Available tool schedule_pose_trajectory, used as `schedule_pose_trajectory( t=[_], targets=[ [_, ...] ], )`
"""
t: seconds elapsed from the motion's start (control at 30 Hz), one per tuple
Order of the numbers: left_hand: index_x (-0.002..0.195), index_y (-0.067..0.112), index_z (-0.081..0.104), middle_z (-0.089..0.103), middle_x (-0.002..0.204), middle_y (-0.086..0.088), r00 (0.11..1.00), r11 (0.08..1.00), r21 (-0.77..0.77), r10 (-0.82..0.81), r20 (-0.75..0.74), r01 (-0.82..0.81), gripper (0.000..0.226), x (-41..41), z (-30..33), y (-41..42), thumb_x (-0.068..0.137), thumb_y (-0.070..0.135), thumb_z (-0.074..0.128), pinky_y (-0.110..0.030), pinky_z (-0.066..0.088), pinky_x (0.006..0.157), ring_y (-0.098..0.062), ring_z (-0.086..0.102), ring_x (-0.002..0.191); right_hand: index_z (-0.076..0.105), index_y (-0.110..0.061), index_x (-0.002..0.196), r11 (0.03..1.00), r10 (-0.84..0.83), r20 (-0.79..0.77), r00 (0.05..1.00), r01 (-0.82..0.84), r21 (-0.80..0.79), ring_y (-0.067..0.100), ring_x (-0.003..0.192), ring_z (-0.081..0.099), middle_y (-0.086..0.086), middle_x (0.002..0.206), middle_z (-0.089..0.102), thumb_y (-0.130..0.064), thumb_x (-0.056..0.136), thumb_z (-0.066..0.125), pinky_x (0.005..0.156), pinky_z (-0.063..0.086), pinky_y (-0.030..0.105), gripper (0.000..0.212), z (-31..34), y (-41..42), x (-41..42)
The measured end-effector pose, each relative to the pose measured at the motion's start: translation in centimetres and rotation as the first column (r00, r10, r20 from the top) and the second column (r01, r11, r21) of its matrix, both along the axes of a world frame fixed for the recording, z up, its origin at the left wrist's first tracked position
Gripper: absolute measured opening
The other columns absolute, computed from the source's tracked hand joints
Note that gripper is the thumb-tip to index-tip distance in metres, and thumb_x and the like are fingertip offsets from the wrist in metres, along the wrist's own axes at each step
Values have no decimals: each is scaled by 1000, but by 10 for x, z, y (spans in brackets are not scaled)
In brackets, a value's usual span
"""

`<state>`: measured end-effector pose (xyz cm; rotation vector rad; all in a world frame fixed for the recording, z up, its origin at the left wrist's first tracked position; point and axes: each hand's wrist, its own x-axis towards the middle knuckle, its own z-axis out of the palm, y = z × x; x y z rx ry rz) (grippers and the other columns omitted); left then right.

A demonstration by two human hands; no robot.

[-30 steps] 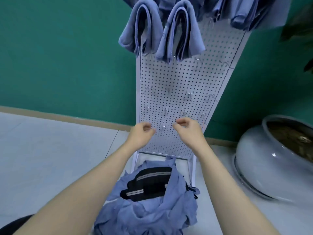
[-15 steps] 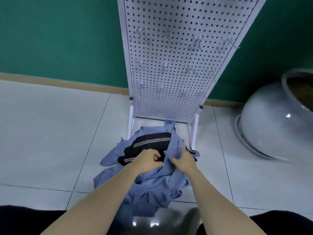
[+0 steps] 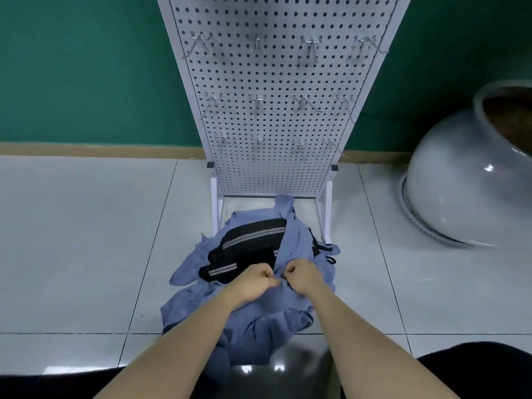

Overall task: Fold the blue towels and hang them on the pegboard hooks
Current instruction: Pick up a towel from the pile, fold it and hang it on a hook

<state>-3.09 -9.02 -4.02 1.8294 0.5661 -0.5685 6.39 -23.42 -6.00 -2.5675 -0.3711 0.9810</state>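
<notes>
Low in the centre of the frame, a heap of blue towels [image 3: 253, 318] lies on the pale tiled floor [image 3: 86, 240] — draped over a black bag with grey stripes [image 3: 247, 249]. The left hand [image 3: 254, 280] and right hand [image 3: 302, 275] sit side by side, nearly touching, each with fingers curled and pinching an edge of towel cloth. Above stands the white pegboard [image 3: 276, 82], its metal hooks [image 3: 256, 102] bare. A grey ceramic pot [image 3: 466, 182] sits at right.
</notes>
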Motion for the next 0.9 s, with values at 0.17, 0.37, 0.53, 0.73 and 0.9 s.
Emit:
schedule_pose_trajectory(
  t=[0.17,0.37,0.53,0.73,0.9],
  targets=[
    [67,22,42,41,67,4,962,930,-254,273,-8,-266,38,7,32,16,97,15,64,-28,30,64,-11,38,66,35,-16,57,944,-189,-151,970,222,245,15,58,39,0,56,38,-45,100,60,57,29,32,57,33,10,-3],
    [67,22,47,50,65,0,871,805,-417,487,60,-422,34,19,106,37,97,7,56,-26,37,57,-11,49,56,67,-4,85,824,-91,-222,971,199,530,13,74,56,1,77,63,-58,92,67,69,39,28,54,104,19,-7],
    [72,20,46,45,65,-1,906,945,-221,301,297,-241,33,29,183,47,99,6,59,-27,31,56,-13,40,59,63,-15,81,750,-79,-31,996,79,656,4,55,42,-8,59,49,-17,93,76,61,38,22,17,163,30,-5],
    [80,18,47,45,70,-7,830,992,-19,113,545,-123,27,13,276,57,104,13,57,-24,35,55,-13,39,60,63,-21,79,684,15,268,963,-205,700,0,71,53,-6,82,62,-17,92,75,72,43,13,18,258,30,-4],
    [86,16,50,53,66,2,753,987,-9,128,645,-160,23,-8,314,51,107,26,54,-18,40,55,-7,45,55,56,-2,85,576,5,343,939,-283,767,6,63,45,-5,71,52,-8,97,66,62,36,18,17,310,21,-6]
  ],
)
